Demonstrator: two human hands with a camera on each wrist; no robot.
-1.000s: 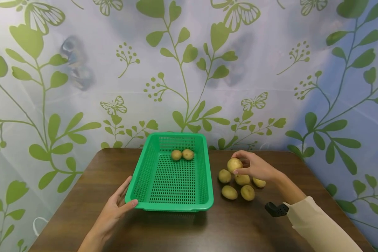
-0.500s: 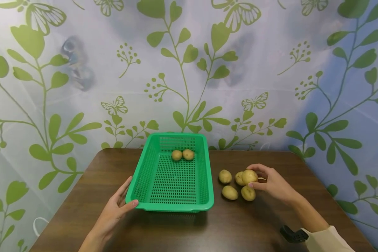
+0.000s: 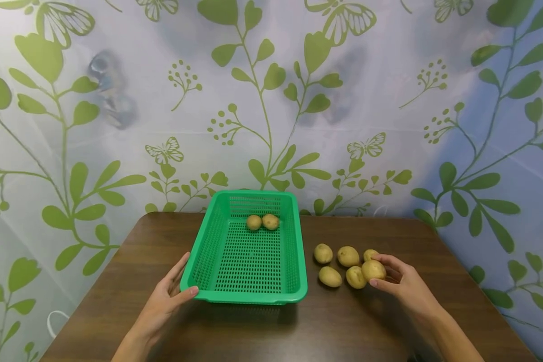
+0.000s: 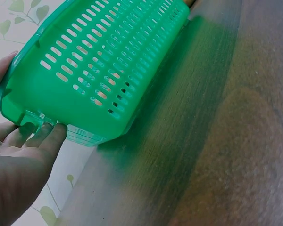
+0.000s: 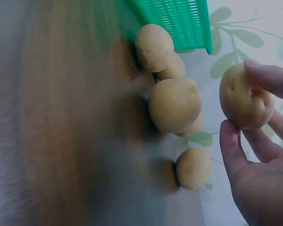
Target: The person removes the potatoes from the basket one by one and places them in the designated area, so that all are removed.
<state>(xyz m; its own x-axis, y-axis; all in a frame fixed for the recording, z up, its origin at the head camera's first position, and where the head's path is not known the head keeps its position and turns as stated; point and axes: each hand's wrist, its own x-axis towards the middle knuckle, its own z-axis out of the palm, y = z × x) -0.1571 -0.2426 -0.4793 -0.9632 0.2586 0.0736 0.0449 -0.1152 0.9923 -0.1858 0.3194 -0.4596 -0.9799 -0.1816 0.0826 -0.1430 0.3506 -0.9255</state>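
Observation:
My left hand (image 3: 163, 301) grips the near left corner of a green perforated plastic basket (image 3: 249, 296), thumb over the rim. In the left wrist view its fingers (image 4: 54, 141) curl under the basket's lip from outside. Two potatoes (image 3: 270, 221) lie side by side at the far end inside the basket. To the right, my right hand (image 3: 409, 289) pinches a potato (image 3: 373, 270) between thumb and fingertips. The right wrist view shows this held potato (image 5: 238, 101) raised off the table, with small dark eyes on its skin. It overlaps other potatoes in the head view.
Several loose potatoes (image 3: 330, 277) lie in a loose cluster on the brown wooden table (image 3: 344, 327), right of the basket. One potato (image 3: 369, 254) is partly hidden behind the held one. A curtain (image 3: 271, 100) with green leaves and butterflies hangs behind the table.
My right hand has moved right and toward me with the potato, from above the back of the cluster to its right side. My left hand and the basket have stayed put.

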